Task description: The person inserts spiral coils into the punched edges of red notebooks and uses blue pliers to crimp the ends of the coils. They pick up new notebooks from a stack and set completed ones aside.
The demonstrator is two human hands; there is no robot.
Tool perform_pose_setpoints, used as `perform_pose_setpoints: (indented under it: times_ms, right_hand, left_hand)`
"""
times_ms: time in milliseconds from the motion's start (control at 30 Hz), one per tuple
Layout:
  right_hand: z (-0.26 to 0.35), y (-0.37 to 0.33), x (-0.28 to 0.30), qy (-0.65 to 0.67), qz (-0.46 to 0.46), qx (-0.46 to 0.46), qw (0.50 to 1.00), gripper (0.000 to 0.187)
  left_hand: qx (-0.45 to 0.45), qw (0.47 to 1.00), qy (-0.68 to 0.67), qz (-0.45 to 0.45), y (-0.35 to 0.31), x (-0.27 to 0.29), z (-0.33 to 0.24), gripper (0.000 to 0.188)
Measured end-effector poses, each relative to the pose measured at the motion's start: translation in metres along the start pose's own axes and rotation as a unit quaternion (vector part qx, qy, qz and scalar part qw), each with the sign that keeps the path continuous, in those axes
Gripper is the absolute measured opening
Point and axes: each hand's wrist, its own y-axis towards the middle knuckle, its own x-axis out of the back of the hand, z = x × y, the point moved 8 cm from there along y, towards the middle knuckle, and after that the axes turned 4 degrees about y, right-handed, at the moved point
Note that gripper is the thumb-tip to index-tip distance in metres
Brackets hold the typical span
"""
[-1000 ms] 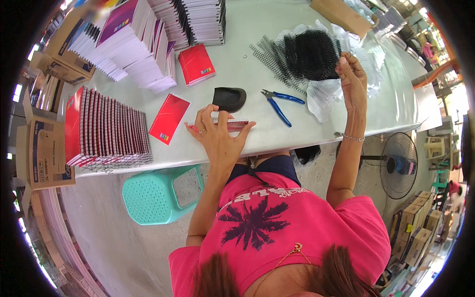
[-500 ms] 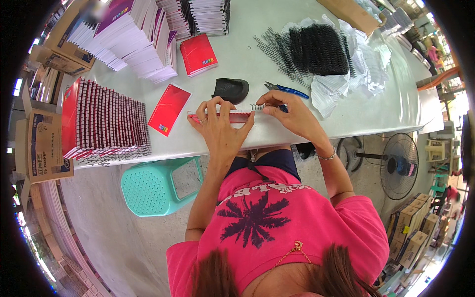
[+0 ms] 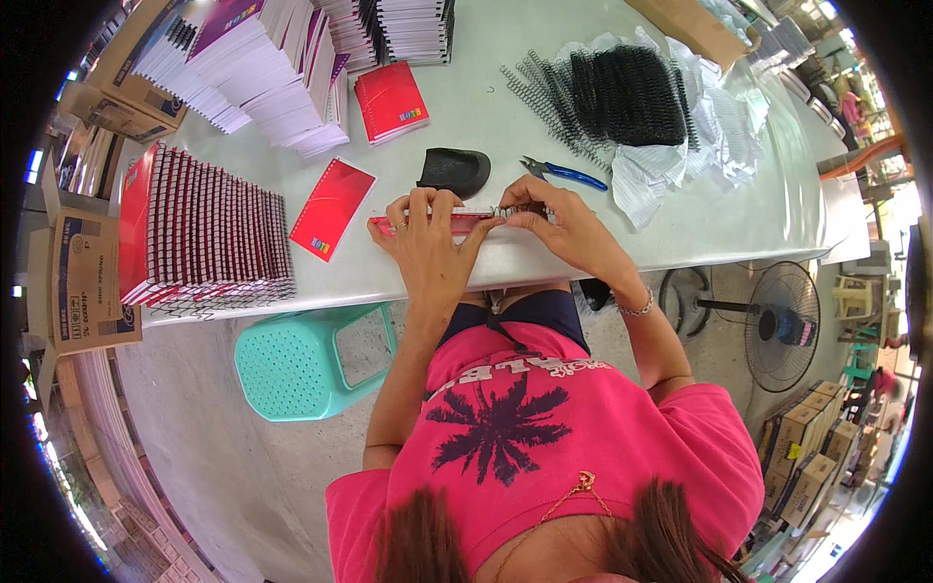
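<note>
Near the front edge of the table, my left hand (image 3: 428,238) is closed around a small red-covered notebook (image 3: 470,222), fingers over its far side and thumb at its near side. At the notebook's right end, my right hand (image 3: 569,231) pinches a dark spiral binding coil (image 3: 500,212). The coil's tip meets the notebook's punched edge; the fingers hide much of its length. Just beyond the hands lie a black curved pad (image 3: 455,173) and blue-handled cutting pliers (image 3: 575,176). A red notebook (image 3: 332,210) rests flat to the left.
Bound red notebooks (image 3: 209,228) stand stacked at the left. Behind them rise piles of unbound books (image 3: 282,87), with more red notebooks (image 3: 391,102) alongside. A heap of black coils (image 3: 632,97) sits on crumpled paper at the far right. Below are a turquoise stool (image 3: 292,364) and a fan (image 3: 782,325).
My right hand has shifted slightly left toward the notebook, and less of the coil shows between its fingers and the notebook. My left hand keeps its hold.
</note>
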Motion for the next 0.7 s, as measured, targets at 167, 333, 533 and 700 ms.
perform_pose_setpoints:
  times_ms: [167,333,533,700]
  right_hand:
    - [0.013,0.002,-0.001,-0.081,-0.043,0.045,0.995,0.012]
    - [0.013,0.004,-0.004,-0.14,-0.071,0.083,0.984,0.012]
    - [0.02,0.006,-0.006,-0.178,-0.109,0.114,0.971,0.012]
    - [0.017,0.009,-0.006,-0.176,-0.16,0.132,0.962,0.015]
  left_hand:
    - [0.012,0.999,-0.014,0.037,0.002,0.003,0.001,0.039]
    - [0.009,0.999,-0.046,0.025,0.001,0.005,0.007,0.039]
    - [0.064,0.98,-0.182,-0.044,-0.002,0.015,0.024,0.047]
    - [0.085,0.974,-0.186,-0.102,-0.007,0.006,0.039,0.054]
